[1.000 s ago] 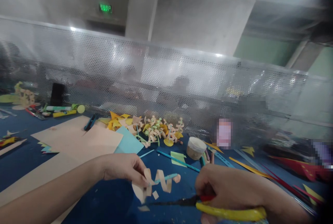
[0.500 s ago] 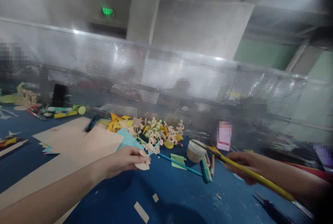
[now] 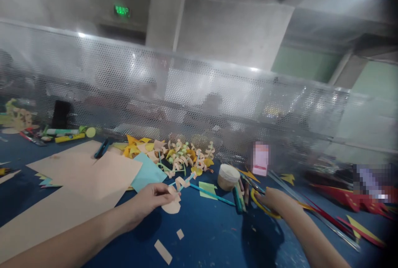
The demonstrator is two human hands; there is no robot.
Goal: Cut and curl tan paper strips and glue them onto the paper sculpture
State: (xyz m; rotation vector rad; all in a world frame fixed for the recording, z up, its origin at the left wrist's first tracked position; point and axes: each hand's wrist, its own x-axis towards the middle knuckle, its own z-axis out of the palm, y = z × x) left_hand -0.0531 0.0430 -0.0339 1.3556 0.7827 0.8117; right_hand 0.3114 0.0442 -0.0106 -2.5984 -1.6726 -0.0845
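Note:
My left hand (image 3: 155, 199) pinches a pale pink paper piece (image 3: 171, 205) with a rounded lower edge. Above its fingertips a curled pale strip (image 3: 182, 183) winds around a thin light-blue stick. On the right, my right hand (image 3: 275, 201) is closed at the curved yellow handle (image 3: 263, 206) of what looks like scissors, whose grey metal part points up and left towards a white-lidded tub (image 3: 228, 176). A blue strip (image 3: 214, 195) crosses a light-green paper (image 3: 207, 190) between the hands.
Large pale sheets (image 3: 83, 168) cover the left of the blue table (image 3: 199, 243). Curled paper flowers (image 3: 183, 156) lie at the back, before a perforated metal screen (image 3: 192, 81). A lit phone (image 3: 260, 160) stands right of centre; red paper pieces (image 3: 338, 195) lie far right.
The view has shifted slightly. My right hand has turned, and the yellow tool, seen earlier as a long slanting streak, now shows a curved handle. My left hand still holds the paper piece.

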